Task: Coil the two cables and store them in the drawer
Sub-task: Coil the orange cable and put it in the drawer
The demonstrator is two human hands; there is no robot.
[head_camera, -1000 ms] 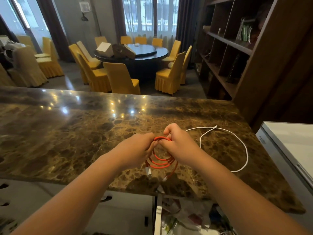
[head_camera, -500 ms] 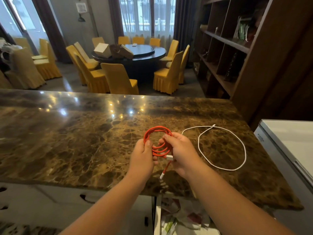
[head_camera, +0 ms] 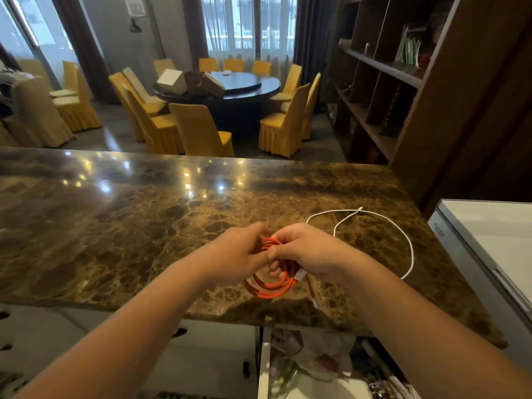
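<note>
Both hands over the near edge of the brown marble countertop [head_camera: 121, 226]. My left hand [head_camera: 239, 251] and my right hand [head_camera: 309, 253] meet at the top of the coiled orange cable [head_camera: 272, 286]. Left fingers curled, pinching the upper part of the coil; the fingertips are blurred. Right fingers curled round the strands on the coil's right side, thumb over the top. The lower loops hang free below both hands, above the counter's front edge. A white connector [head_camera: 300, 274] of the orange cable sits just under my right palm, with a short orange tail running down from it.

White cable [head_camera: 408, 249]: uncoiled, lying flat on the countertop in one wide loose loop to the right of my right hand, apart from the orange coil.

Open drawer [head_camera: 322, 367] below the counter edge, beneath my right forearm; it holds crumpled plastic wrappers and papers. White appliance top [head_camera: 495, 226] at far right.
</note>
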